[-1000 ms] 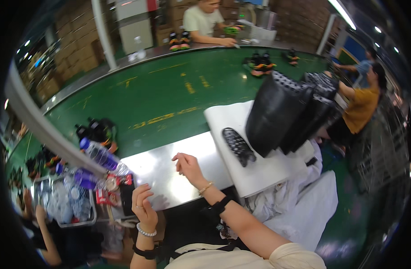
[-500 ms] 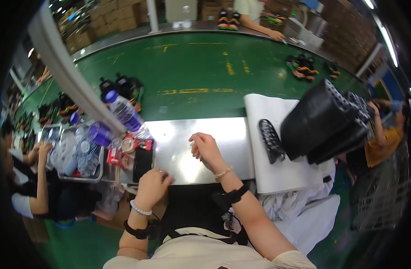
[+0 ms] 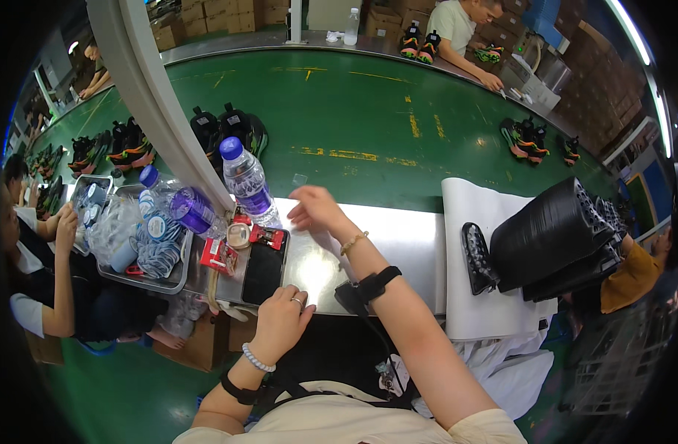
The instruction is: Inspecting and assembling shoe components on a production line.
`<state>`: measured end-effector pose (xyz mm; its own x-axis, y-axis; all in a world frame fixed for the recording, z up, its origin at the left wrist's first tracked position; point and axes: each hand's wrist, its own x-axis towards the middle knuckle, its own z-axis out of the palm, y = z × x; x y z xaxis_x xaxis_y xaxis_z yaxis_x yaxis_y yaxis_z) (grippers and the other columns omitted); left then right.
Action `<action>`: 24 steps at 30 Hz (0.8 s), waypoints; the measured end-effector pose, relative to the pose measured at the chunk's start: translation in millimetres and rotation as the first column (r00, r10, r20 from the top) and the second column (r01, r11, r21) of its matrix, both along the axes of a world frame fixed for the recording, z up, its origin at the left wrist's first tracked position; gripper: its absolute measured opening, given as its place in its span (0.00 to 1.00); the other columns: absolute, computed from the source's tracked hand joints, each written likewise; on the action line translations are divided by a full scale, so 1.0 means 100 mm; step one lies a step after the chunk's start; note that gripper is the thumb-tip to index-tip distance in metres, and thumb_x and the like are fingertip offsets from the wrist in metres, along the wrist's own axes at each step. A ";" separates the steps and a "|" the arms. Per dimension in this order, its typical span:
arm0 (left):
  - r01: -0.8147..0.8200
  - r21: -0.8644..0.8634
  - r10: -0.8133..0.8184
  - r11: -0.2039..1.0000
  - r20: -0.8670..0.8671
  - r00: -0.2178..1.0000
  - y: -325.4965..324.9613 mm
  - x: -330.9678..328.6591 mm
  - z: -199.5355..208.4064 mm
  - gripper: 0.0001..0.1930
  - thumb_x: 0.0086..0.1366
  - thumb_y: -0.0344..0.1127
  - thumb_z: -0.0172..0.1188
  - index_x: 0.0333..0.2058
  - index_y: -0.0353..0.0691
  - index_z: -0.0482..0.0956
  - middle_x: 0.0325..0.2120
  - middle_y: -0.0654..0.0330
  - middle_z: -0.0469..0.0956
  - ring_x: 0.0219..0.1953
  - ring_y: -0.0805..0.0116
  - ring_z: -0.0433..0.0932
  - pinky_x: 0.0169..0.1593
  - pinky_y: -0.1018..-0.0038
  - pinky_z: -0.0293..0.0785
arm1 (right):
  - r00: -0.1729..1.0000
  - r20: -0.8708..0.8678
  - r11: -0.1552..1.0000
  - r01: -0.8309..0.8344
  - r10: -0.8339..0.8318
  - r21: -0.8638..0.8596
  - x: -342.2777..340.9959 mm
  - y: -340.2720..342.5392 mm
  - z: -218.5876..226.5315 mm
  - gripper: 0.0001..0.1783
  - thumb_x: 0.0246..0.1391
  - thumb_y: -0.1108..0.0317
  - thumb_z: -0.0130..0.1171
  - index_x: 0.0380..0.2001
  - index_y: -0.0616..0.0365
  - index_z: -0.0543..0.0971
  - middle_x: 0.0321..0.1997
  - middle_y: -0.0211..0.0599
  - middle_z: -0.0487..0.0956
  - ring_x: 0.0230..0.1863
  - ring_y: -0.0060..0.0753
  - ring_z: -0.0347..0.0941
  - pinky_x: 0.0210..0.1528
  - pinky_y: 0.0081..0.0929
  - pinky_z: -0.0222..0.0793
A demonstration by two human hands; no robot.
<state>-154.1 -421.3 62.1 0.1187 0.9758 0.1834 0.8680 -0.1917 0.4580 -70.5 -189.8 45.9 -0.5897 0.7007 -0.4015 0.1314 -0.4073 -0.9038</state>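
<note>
My left hand (image 3: 281, 320) rests at the near edge of the shiny metal tabletop (image 3: 398, 259), fingers together but loosely extended, thumb apart, holding nothing. Just ahead of it lies a flat black phone-like slab (image 3: 264, 271). Over the far left part of the metal, my right hand (image 3: 317, 210) reaches out with loose fingers and nothing visible in them. Nearest to it stands a clear water bottle (image 3: 249, 181) with a purple cap and label, slightly apart from the fingertips. Red snack packets (image 3: 219, 255) and a tape roll (image 3: 238, 235) lie beside the slab.
White sheeting (image 3: 465, 311) on the right bears a black rolled bundle (image 3: 550, 240) and a dark patterned piece (image 3: 477, 255). A post (image 3: 150, 96) rises at left, near a second bottle (image 3: 191, 207) and a plastic bin (image 3: 178, 284). Shoes stand on the green belt (image 3: 331, 111); co-workers sit around.
My right hand has moved forward and left across the metal, toward the upright bottle. My left hand stays near the table edge. The whole view has shifted, with objects now farther right.
</note>
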 end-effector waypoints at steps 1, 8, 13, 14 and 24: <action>-0.004 0.003 0.004 1.000 0.003 1.000 0.00 -0.02 0.01 0.11 0.56 0.37 0.61 0.33 0.36 0.79 0.31 0.57 0.74 0.36 0.58 0.74 0.38 0.66 0.73 | 1.000 -0.010 0.999 0.002 -0.002 -0.051 -0.08 -0.09 0.07 0.20 0.58 0.61 0.50 0.51 0.61 0.70 0.53 0.48 0.74 0.54 0.53 0.68 0.59 0.38 0.61; 0.132 -0.013 -0.131 0.991 0.080 0.988 0.20 0.00 0.08 0.09 0.58 0.37 0.60 0.32 0.37 0.80 0.29 0.57 0.76 0.33 0.61 0.76 0.34 0.69 0.73 | 0.837 -0.034 0.383 0.286 -0.547 0.878 0.22 -0.01 -0.01 0.28 0.59 0.60 0.49 0.60 0.59 0.63 0.67 0.49 0.57 0.70 0.56 0.43 0.69 0.43 0.41; -0.037 -0.075 0.083 0.996 0.816 0.571 0.47 0.21 0.19 0.16 0.63 0.30 0.52 0.49 0.33 0.71 0.45 0.53 0.73 0.47 0.65 0.72 0.50 0.73 0.68 | 0.707 0.193 0.023 -0.243 -0.680 0.970 0.59 -0.76 0.73 0.29 0.53 0.62 0.53 0.59 0.54 0.66 0.70 0.44 0.52 0.72 0.50 0.40 0.70 0.50 0.35; -0.116 -0.008 0.054 0.993 0.914 0.402 0.53 0.27 0.22 0.20 0.63 0.29 0.51 0.54 0.32 0.66 0.50 0.52 0.69 0.53 0.63 0.69 0.56 0.70 0.65 | 0.674 0.231 -0.033 -0.355 -0.701 0.934 0.64 -0.86 0.79 0.29 0.51 0.63 0.54 0.59 0.53 0.67 0.70 0.43 0.52 0.72 0.48 0.40 0.70 0.50 0.34; 0.131 0.088 -0.139 0.987 0.879 0.456 1.12 0.96 0.45 0.28 0.67 0.30 0.43 0.64 0.38 0.48 0.63 0.52 0.51 0.67 0.60 0.48 0.65 0.68 0.49 | 0.542 0.176 0.064 -0.219 -0.822 0.974 1.17 -1.04 0.75 0.30 0.52 0.62 0.55 0.59 0.56 0.66 0.70 0.45 0.53 0.72 0.51 0.41 0.69 0.51 0.35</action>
<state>-58.5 -309.6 107.4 0.0209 0.9607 0.2766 -0.0324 -0.2759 0.9606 46.1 -293.9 120.6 -0.1476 0.7570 0.6365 0.8937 0.3778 -0.2421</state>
